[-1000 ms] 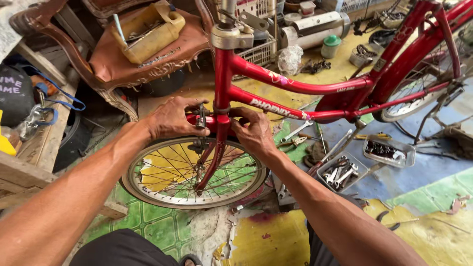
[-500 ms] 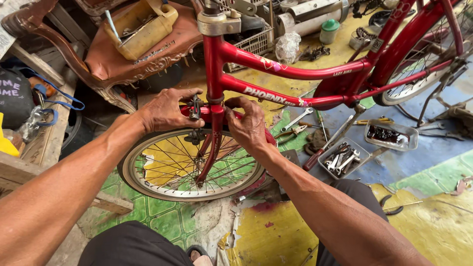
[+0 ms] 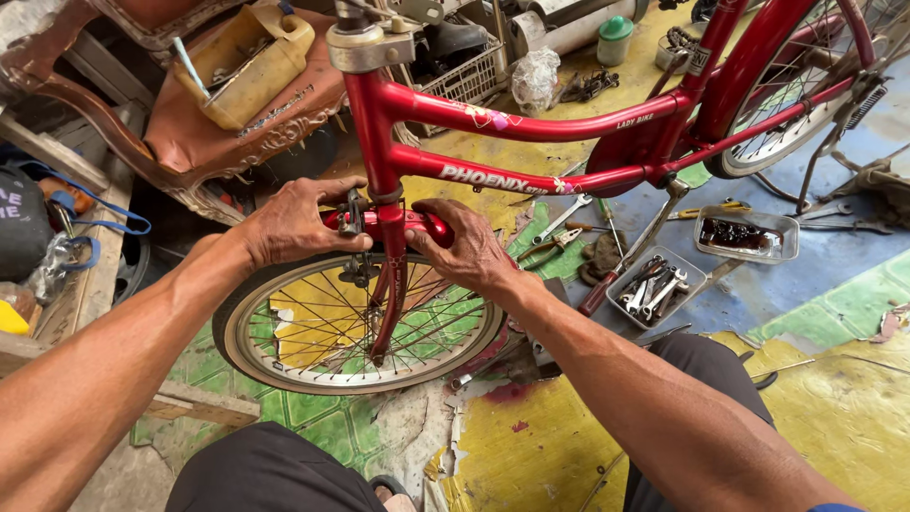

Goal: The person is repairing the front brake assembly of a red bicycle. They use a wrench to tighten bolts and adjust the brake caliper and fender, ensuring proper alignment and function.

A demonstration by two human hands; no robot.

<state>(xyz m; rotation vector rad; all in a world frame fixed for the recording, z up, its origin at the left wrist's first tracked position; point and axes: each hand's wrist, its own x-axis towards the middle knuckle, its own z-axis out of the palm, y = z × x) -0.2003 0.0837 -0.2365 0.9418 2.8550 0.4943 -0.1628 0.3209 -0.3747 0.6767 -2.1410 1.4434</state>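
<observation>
A red bicycle frame (image 3: 531, 128) stands in front of me, its front wheel (image 3: 351, 327) between my knees. My left hand (image 3: 294, 223) grips the left side of the red front fender (image 3: 425, 224) at the fork crown, fingers curled over a small metal brake part (image 3: 351, 213). My right hand (image 3: 469, 248) clasps the fender from the right side, fingers pressing on its top. Both hands meet around the red fork (image 3: 391, 284), just above the tyre.
Two metal trays with wrenches (image 3: 654, 284) and small parts (image 3: 744, 234) lie on the floor to the right, with loose spanners (image 3: 564, 218) nearby. A worn brown seat (image 3: 237, 114) carrying a yellow cut container (image 3: 246, 62) stands behind. The rear wheel (image 3: 796, 95) is at upper right.
The view has shifted slightly toward the fork. Both hands stay on the fender at the fork crown, with fingers adjusting their grip only a little.
</observation>
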